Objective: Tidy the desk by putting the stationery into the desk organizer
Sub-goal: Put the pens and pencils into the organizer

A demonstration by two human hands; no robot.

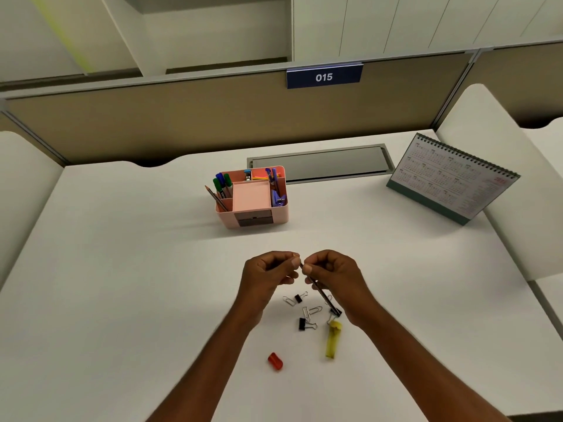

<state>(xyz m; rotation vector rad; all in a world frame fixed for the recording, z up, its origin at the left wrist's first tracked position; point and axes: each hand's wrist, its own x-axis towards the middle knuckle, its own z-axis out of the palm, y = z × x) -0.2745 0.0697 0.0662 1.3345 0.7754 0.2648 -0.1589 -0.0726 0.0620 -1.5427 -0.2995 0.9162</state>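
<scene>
Left hand and right hand pinch one pencil
Both grips clamp it. It looks light and stiff; hold the middle.

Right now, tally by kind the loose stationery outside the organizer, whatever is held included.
pencil, in the right hand: 1
black binder clips: 3, one partly behind the pencil
paper clips: 3, two overlapping
yellow translucent piece: 1
red cap-like piece: 1
total: 9
</scene>
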